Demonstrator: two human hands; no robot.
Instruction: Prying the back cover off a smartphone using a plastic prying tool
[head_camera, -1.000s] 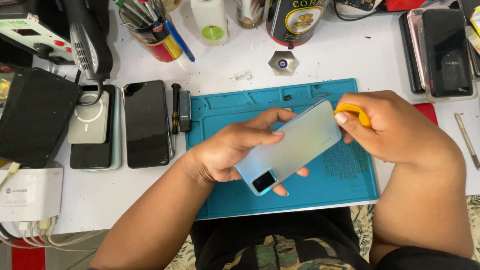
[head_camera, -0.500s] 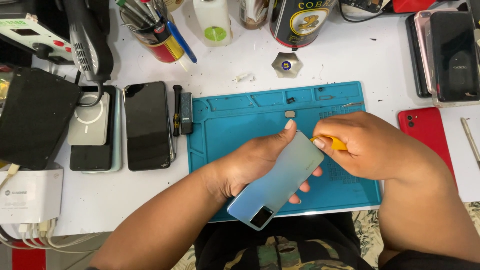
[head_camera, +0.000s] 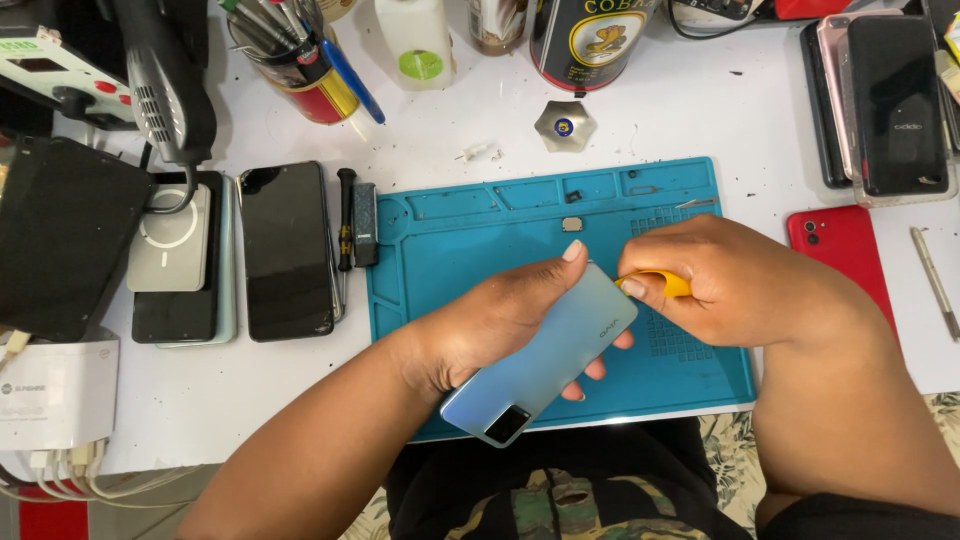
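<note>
The left hand (head_camera: 490, 325) held a pale-blue smartphone (head_camera: 545, 365) back-side up, its grip wrapped around the body, fingers under it and thumb on the back cover. The phone hung tilted over the teal repair mat (head_camera: 480, 215), camera end toward seven o'clock. The right hand (head_camera: 745, 290) pinched a yellow pry tool (head_camera: 665, 283), its grip closed tight on it, the tip at the phone's upper edge toward two o'clock. The step looked like prying the back cover loose. Any further move would call for a shallow, steady slide along the seam while the left hand braced the phone. A black phone (head_camera: 287, 250) lay on the white surface (head_camera: 250, 400) at nine o'clock of the mat.
</note>
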